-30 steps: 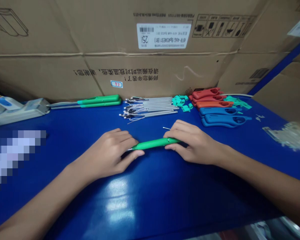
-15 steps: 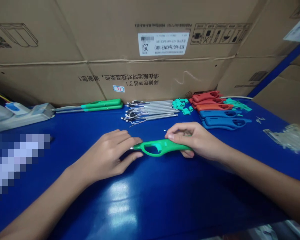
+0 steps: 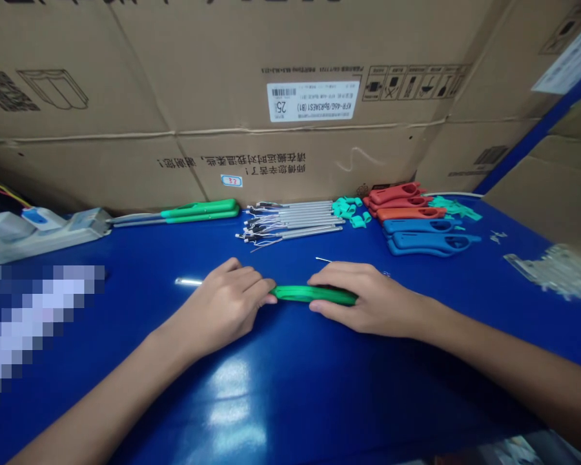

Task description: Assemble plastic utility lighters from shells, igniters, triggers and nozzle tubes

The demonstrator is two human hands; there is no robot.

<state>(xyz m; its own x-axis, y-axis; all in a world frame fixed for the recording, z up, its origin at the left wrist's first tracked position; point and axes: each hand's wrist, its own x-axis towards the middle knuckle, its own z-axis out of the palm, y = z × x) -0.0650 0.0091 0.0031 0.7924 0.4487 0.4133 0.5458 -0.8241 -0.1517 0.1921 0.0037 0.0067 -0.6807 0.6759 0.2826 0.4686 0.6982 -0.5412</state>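
Note:
Between my hands lies a long green utility lighter [image 3: 297,294], turned so its narrow edge faces up. My left hand [image 3: 230,300] is closed round its front end, and a metal tube tip [image 3: 188,282] sticks out beyond that hand to the left. My right hand [image 3: 363,294] grips the rear of the green handle, thumb on the near side and fingers on the far side. The trigger opening does not show from this angle. Just beyond my right fingers lies a small thin metal piece [image 3: 323,259].
Along the back lie finished-looking green lighters [image 3: 201,210], several metal tubes with wires [image 3: 305,216], teal triggers [image 3: 351,210], red handles [image 3: 394,194] and blue handles [image 3: 430,242]. Clear plastic parts [image 3: 554,271] sit at right, a power strip [image 3: 62,232] at left. A cardboard wall [image 3: 223,77] stands behind.
The green lighter has been rolled from its flat side onto its edge, hiding the trigger opening. Its metal tip now shows left of my left hand. The view has tilted slightly upward.

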